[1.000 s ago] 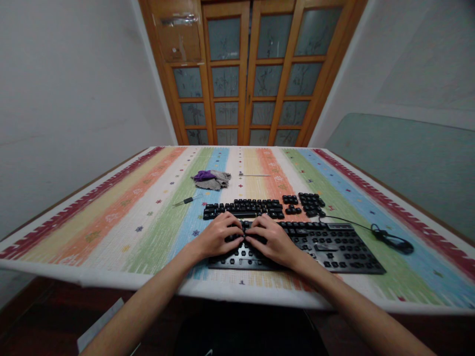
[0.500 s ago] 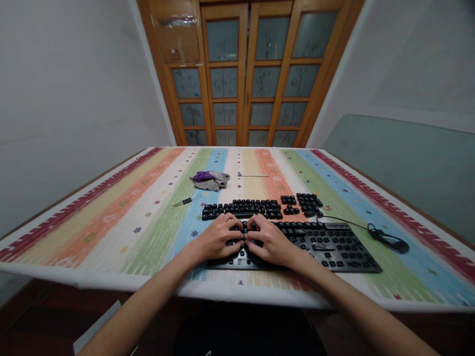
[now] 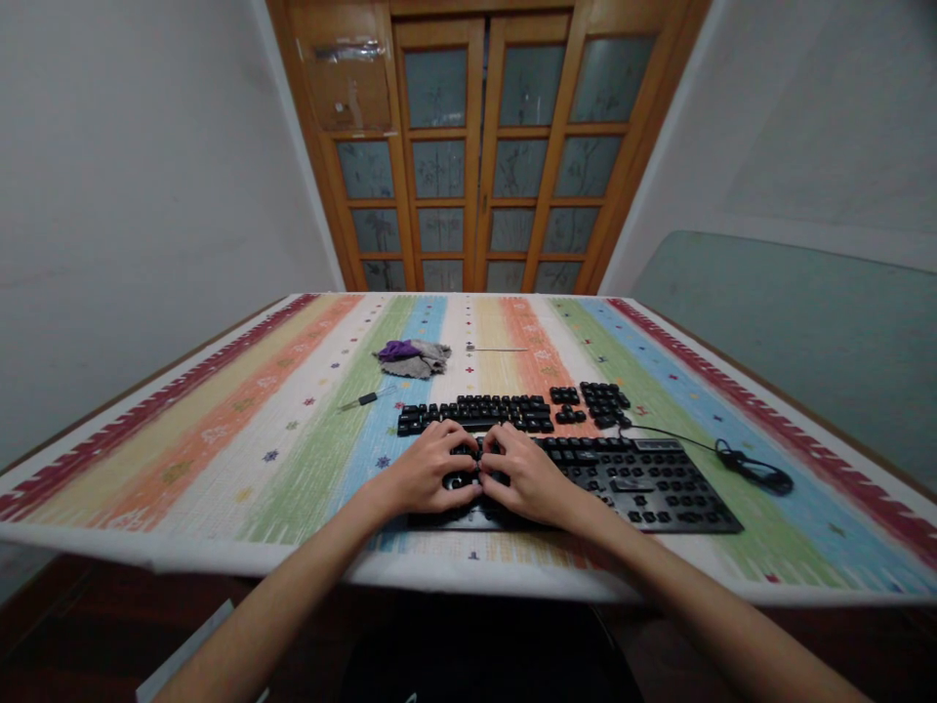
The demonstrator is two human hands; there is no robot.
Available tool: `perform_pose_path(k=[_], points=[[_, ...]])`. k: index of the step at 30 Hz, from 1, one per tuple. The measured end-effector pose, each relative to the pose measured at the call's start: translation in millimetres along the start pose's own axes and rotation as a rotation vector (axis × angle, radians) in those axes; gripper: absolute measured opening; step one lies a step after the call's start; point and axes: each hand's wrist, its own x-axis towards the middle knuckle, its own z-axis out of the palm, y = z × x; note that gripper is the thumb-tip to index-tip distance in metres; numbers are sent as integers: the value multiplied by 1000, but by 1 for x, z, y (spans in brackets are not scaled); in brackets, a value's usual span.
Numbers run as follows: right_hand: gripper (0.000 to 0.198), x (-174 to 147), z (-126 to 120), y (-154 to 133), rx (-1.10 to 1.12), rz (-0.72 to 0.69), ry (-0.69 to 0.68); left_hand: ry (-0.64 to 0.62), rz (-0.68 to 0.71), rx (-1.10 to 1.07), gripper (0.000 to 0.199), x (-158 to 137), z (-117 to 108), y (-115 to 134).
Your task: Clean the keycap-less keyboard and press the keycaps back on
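Note:
A black keyboard (image 3: pixel 586 485) lies near the table's front edge, with most of its keycaps off on the right side. Over its left part, my left hand (image 3: pixel 437 469) and my right hand (image 3: pixel 521 474) face each other with curled fingers. Their fingertips and thumbs almost meet above the keys. Whatever is pinched there, if anything, is too small and hidden to make out. Just behind the keyboard, loose black keycaps (image 3: pixel 505 412) lie laid out in keyboard order. Some sit in separate blocks, including a number-pad block (image 3: pixel 604 402) at the right.
A grey and purple cloth (image 3: pixel 414 358) lies farther back. Near it are a thin rod-like tool (image 3: pixel 498 350) and a small wire tool with a black handle (image 3: pixel 367 398). The keyboard's bundled cable (image 3: pixel 753 469) rests at the right on the striped tablecloth (image 3: pixel 293 469).
The view has shifted slightly, so the keyboard's right end and the cable appear a little farther left. My hands stay over the same part of the keyboard, with only small finger movements.

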Motion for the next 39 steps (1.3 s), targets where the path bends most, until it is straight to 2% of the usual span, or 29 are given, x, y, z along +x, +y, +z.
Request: perform_pose_path(k=[8,12,16,19,24,27,32,39], points=[[7,-1,7,-4,-20,63,31,-13,6,37,18,-1,3,3],[8,4,1,-5,-30,43,-12,14,5,9,15,-2,2,2],[11,21,-11,12,77,53,-55,57,-13,-29,14,-4,0,0],[13,42,-14,34,142,120,2,94,-15,-41,15,-5,0,0],[13,81,0,66,41,270,-36,91,5,-55,17,-5,0,1],[15,99,11,78,-27,310,-71,73,-13,-70,21,-5,0,3],[20,115,24,86,-78,357,-111,51,-23,-78,20,-6,1,3],[17,122,34,88,-61,367,-193,24,-30,-63,21,-5,1,3]])
